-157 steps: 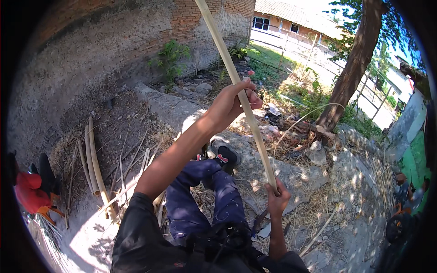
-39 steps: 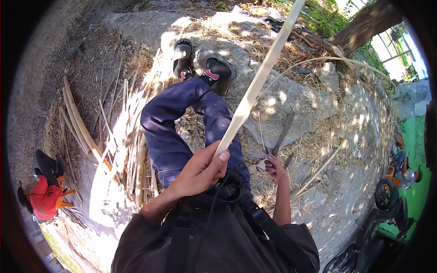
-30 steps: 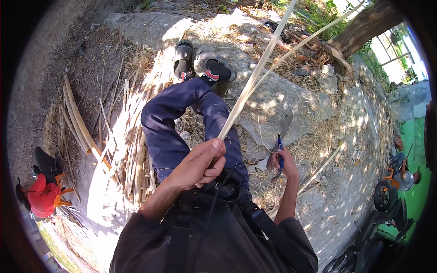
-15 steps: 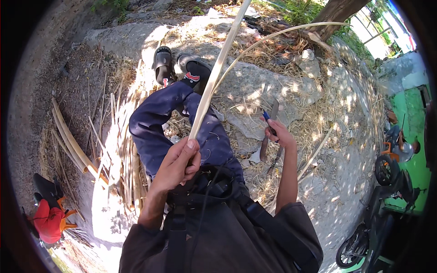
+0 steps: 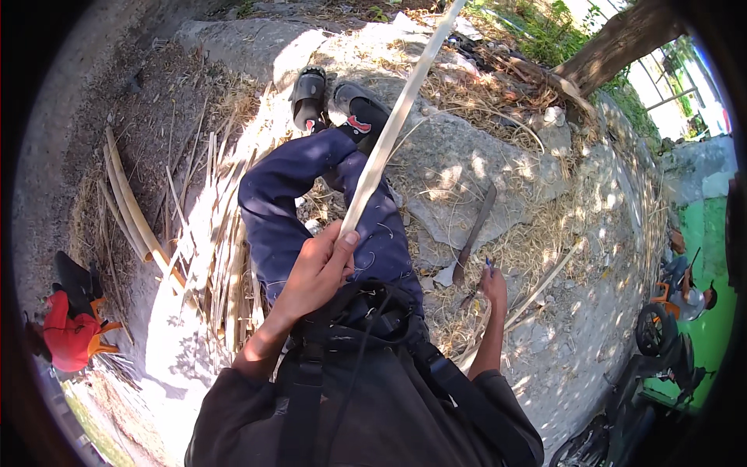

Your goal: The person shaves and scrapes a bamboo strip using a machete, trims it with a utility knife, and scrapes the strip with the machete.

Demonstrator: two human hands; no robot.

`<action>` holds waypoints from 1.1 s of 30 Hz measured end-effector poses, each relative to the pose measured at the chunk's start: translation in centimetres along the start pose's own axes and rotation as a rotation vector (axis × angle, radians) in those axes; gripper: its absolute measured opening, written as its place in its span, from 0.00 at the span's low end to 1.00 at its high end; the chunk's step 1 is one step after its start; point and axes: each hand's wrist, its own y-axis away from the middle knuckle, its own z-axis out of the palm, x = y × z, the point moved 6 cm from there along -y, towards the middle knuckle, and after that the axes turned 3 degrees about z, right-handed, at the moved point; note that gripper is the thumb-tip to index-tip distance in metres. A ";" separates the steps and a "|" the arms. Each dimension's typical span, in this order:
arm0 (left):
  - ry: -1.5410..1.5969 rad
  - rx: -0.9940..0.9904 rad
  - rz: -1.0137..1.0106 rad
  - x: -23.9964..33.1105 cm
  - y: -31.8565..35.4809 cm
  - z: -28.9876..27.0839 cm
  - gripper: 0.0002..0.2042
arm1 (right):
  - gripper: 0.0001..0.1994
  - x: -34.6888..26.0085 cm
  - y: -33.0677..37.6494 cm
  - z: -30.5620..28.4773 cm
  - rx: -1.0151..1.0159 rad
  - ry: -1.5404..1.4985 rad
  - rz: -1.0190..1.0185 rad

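Observation:
My left hand (image 5: pixel 320 268) is closed round the lower end of a long, pale, flat strip (image 5: pixel 389 136), apparently bamboo. The strip slants up and away over my legs. A thin sliver (image 5: pixel 406 137) stands out from its right side and bends toward the rock. Low on the right, my right hand (image 5: pixel 492 285) is closed on a small tool with a blue part; its full shape is hidden. Just left of that hand, a machete (image 5: pixel 477 229) with a dark blade lies on the ground.
Pale split strips (image 5: pixel 229 288) lie heaped left of my legs, with curved bamboo pieces (image 5: pixel 128 202) farther left. A tree trunk (image 5: pixel 622 45) leans at the upper right. A person in red (image 5: pixel 68 331) sits at left; another person (image 5: pixel 692 300) sits at right near motorcycles (image 5: pixel 657 335).
My right hand has drawn down toward me with the blue tool, away from the machete. My left hand keeps its hold on the strip. The sliver now sags lower. The view has shifted.

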 end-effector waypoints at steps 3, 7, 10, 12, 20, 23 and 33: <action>-0.062 -0.026 0.041 1.5 0.1 0.6 0.14 | 0.23 -7.7 3.4 -4.5 0.065 -0.369 -0.175; 0.263 -0.205 -0.119 3.0 1.5 2.2 0.15 | 0.20 -25.2 12.6 -9.9 -0.063 -0.776 -0.433; 0.430 -0.339 -0.121 4.3 2.3 3.1 0.17 | 0.22 -31.2 15.2 -12.0 0.113 -0.449 -0.682; 0.501 -0.379 -0.165 4.5 2.5 3.0 0.17 | 0.22 -30.9 12.5 -12.3 0.206 -0.198 -0.621; 0.604 -0.386 -0.211 3.7 2.4 3.6 0.18 | 0.24 -31.0 15.9 -11.9 -0.126 -0.801 -0.620; 0.587 -0.363 -0.219 2.7 2.5 3.8 0.17 | 0.23 -33.7 19.9 -11.3 -0.228 -0.920 -0.795; 0.608 -0.479 -0.103 3.8 3.8 4.4 0.19 | 0.23 -38.6 23.9 -11.4 0.029 -0.449 -1.147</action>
